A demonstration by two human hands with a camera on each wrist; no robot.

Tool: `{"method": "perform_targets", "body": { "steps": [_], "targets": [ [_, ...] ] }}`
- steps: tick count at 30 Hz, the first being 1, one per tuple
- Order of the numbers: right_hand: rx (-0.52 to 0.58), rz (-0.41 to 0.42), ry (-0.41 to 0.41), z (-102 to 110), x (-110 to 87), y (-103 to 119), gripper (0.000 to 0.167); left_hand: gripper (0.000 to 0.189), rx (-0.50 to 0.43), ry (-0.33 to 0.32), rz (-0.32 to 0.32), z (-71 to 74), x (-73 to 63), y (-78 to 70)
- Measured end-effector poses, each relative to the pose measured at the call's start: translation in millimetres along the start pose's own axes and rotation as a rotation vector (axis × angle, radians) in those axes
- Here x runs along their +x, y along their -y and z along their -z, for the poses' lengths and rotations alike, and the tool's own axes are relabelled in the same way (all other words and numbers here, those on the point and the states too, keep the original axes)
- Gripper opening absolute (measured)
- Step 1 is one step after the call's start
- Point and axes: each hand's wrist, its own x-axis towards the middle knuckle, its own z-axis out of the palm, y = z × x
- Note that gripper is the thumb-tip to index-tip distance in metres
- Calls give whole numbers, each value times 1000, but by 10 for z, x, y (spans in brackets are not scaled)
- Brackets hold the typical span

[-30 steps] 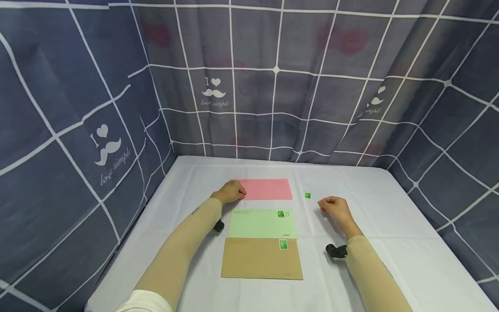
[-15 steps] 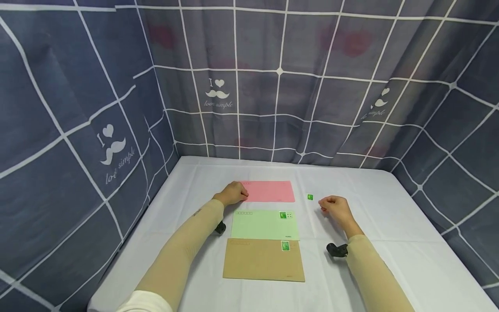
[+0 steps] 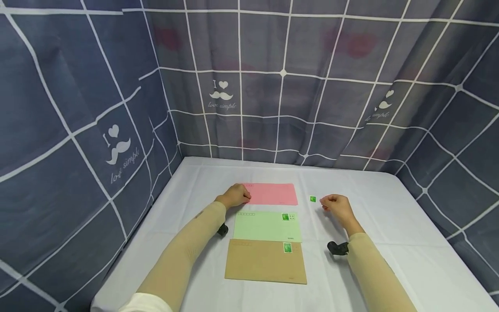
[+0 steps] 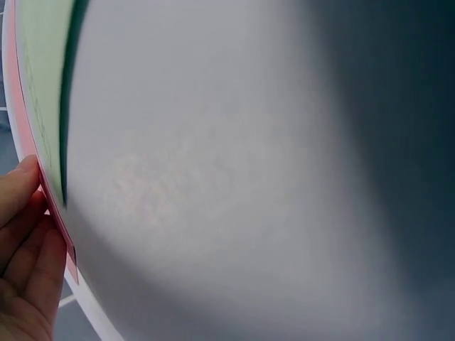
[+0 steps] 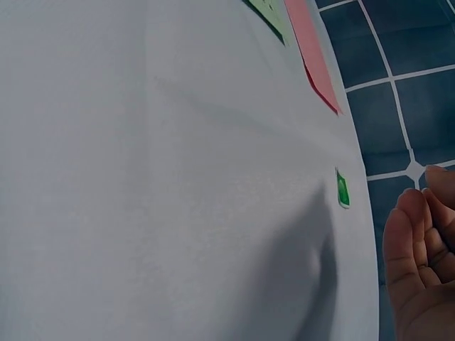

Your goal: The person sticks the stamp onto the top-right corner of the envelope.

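My left hand [image 3: 237, 195] pinches the left edge of a pink envelope [image 3: 273, 194] on the far part of the table. In the left wrist view, the thumb lies on the upper face of its edge, the fingers against the other side. A small green postage stamp [image 3: 313, 199] lies on the cloth right of that envelope. Just right of the stamp, my right hand [image 3: 338, 208] hovers with loosely bent fingers and nothing visible in them. Closer in lie a light green envelope [image 3: 259, 227] and a brown envelope [image 3: 265, 264], each bearing a green stamp at its upper right.
A white cloth covers the table [image 3: 390, 260]. Dark grid-patterned curtains [image 3: 257, 95] stand close behind it and at both sides. The green envelope's lower edge meets the brown one. A black wrist camera [image 3: 337, 248] sits beneath the right wrist.
The head view has shifted slightly, moving the whole scene a little right and down. My right hand now appears slightly closer to the stamp. My left hand stays at the pink envelope's edge.
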Motion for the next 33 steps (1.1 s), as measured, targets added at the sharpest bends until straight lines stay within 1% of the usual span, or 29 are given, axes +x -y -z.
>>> {"method": "perform_targets", "body": {
  "steps": [4, 11, 18, 21, 27, 33],
  "targets": [
    [2, -1, 0, -8, 30, 17, 26, 18, -1, -4, -9, -3, -20, -3],
    [9, 1, 16, -36, 55, 41, 28, 18, -4, 11, 21, 29, -90, -22],
    [-4, -4, 19, -27, 54, 40, 31, 19, -28, 43, -9, 24, -131, -66],
    [8, -18, 22, -62, 81, 39, 31, 20, -38, 52, -3, 8, -159, -72],
    [15, -8, 23, -124, 121, 59, 31, 20, -27, 38, 14, 19, -193, -80],
    [-12, -26, 4, -155, 161, 47, 32, 21, -32, 41, 3, 16, -216, -89]
  ]
}}
